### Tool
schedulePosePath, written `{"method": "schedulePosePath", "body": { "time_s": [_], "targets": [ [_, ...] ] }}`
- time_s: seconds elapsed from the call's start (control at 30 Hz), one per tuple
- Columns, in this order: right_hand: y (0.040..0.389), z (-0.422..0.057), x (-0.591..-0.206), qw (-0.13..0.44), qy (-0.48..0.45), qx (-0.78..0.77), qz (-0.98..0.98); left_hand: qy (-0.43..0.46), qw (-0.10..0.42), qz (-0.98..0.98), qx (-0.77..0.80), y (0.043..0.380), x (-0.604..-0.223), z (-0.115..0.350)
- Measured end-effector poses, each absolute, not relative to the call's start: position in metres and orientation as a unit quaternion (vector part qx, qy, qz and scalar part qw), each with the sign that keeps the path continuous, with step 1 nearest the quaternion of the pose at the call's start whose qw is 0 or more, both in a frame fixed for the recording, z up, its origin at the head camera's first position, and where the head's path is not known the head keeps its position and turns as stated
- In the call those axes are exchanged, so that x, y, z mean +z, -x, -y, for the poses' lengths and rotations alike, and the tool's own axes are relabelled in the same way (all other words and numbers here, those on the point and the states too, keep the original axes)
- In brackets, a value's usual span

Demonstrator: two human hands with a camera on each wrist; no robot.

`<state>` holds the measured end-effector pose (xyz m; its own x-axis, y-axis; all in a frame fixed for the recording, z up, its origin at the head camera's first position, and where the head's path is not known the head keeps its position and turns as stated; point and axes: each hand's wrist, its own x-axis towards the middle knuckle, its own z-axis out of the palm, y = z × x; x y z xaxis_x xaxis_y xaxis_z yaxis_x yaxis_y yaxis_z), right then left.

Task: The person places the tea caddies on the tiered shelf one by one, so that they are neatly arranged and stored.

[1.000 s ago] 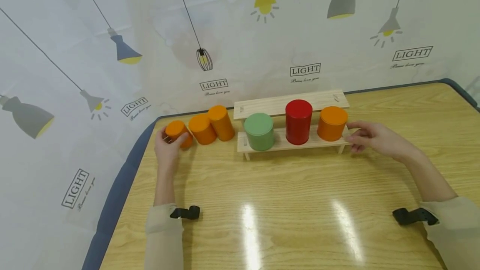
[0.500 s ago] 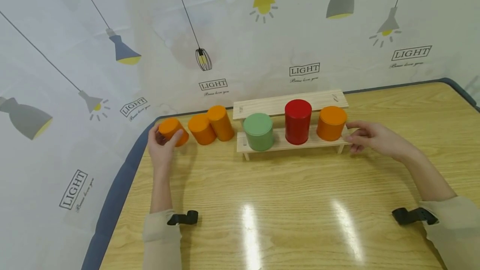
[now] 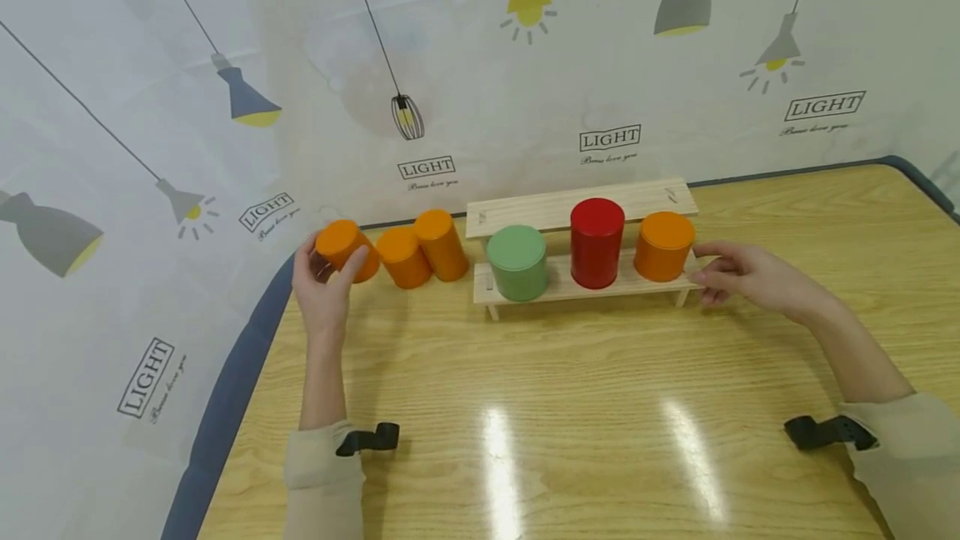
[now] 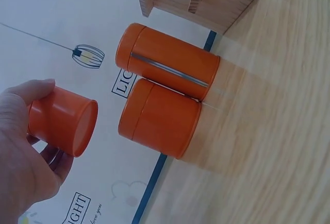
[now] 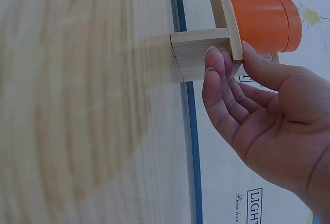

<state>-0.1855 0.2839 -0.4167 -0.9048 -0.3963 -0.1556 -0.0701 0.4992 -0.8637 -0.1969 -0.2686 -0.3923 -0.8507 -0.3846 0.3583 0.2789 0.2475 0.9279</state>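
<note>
I see the left hand (image 3: 322, 290) with fingers and thumb curved around an orange canister (image 3: 351, 252), the grip only as wide as its body. It is tilted and off the table (image 3: 585, 407), near the back left corner (the left wrist view shows its underside).

The right hand (image 3: 757, 273) makes a narrow pinch on the right end of the wooden shelf (image 3: 559, 275), thumb on top of the lower board and fingertips beneath, the thumb close to the orange tin (image 3: 663, 248) standing there.

For edges, I have the dark blue table rim (image 3: 240, 373) running along the left and back, just beside the left hand. The short tin (image 3: 405, 258) stands right next to the tall tin (image 3: 441, 246), with a small gap between that pair and the shelf. On the lower board, the green tin (image 3: 517, 263) and red tin (image 3: 597, 244) stand apart. My broadest room is the stretch of wood grain between the forearms, in front of the shelf.
</note>
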Motion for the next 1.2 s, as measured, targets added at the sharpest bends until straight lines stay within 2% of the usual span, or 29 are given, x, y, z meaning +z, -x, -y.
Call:
{"method": "schedulePosePath", "body": {
  "time_s": [0.5, 0.83, 1.2],
  "targets": [
    [0.186, -0.286, -0.418, 0.169, 0.135, -0.472, -0.855, 0.064, 0.268, 0.731, -0.624, 0.191, -0.363, 0.219],
    [0.183, -0.285, -0.416, 0.167, 0.138, -0.474, -0.853, 0.091, 0.238, 0.719, -0.647, 0.192, -0.349, 0.186],
    [0.185, -0.284, -0.417, 0.164, 0.141, -0.479, -0.851, 0.132, 0.233, 0.700, -0.662, 0.192, -0.339, 0.152]
  ]
}}
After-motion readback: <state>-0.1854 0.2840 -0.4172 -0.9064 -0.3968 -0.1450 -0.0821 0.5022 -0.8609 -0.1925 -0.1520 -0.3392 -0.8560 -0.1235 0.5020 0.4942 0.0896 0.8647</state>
